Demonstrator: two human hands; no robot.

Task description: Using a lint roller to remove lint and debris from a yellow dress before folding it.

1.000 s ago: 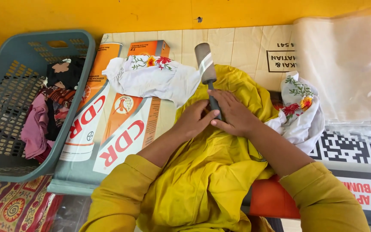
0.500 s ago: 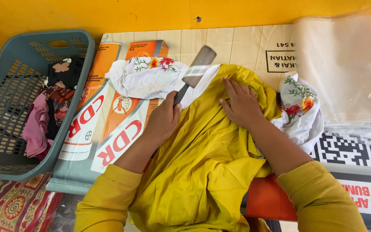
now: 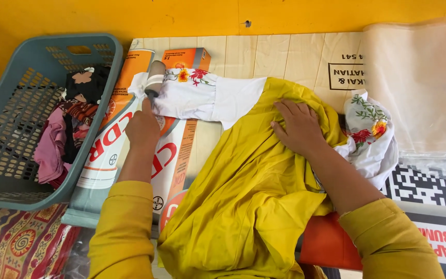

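Head view: 1 lint roller (image 3: 155, 78), grey-brown drum, dark handle, upright in left hand (image 3: 143, 126), fingers wrapped tight round handle; drum rests on left end of white embroidered cloth (image 3: 202, 95), near basket. Right hand (image 3: 299, 125) flat, fingers spread open, pressing 1 yellow garment (image 3: 243, 196) spread over counter (image 3: 285, 57), gripping nothing. 2 white floral pieces showing: 1 under roller, 1 at right (image 3: 370, 134) beside garment. 1 teal basket (image 3: 6, 103) at left holding dark and pink clothes. 1 clear plastic sheet (image 3: 419, 88) at right.
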